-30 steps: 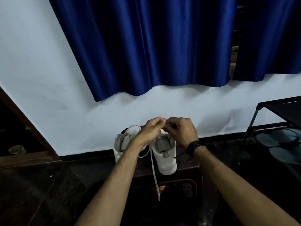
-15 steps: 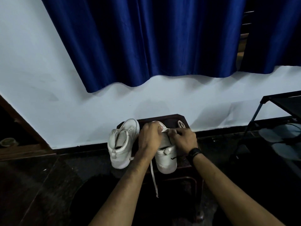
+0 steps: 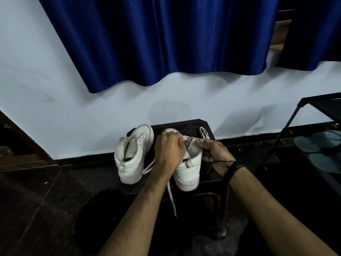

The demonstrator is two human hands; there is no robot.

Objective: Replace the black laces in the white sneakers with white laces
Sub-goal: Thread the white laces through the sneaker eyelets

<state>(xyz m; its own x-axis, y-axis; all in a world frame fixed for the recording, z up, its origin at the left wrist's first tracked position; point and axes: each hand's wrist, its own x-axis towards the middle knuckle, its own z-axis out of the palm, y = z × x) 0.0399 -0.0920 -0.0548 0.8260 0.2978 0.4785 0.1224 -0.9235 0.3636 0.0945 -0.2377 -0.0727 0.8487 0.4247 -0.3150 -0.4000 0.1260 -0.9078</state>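
Note:
Two white sneakers stand on a dark wooden stool (image 3: 204,126), heels toward me. The left sneaker (image 3: 132,154) stands free. My left hand (image 3: 168,150) covers the top of the right sneaker (image 3: 188,170), fingers curled and pinching a white lace (image 3: 171,196) at the tongue; the lace's loose end hangs over the stool's front edge. My right hand (image 3: 215,154) holds the right side of the same sneaker at its tongue. A second white lace loop (image 3: 203,132) lies on the stool behind. A thin black lace (image 3: 221,161) shows at my right wrist.
A white wall with a blue curtain (image 3: 156,43) rises behind the stool. A black metal shoe rack (image 3: 280,141) with grey sandals (image 3: 321,150) stands to the right. Dark floor surrounds the stool; a wooden door frame (image 3: 22,137) is at the left.
The view has tilted down, so the shoes sit lower in frame. Both hands have dropped from above the sneakers onto the right sneaker's tongue and lace.

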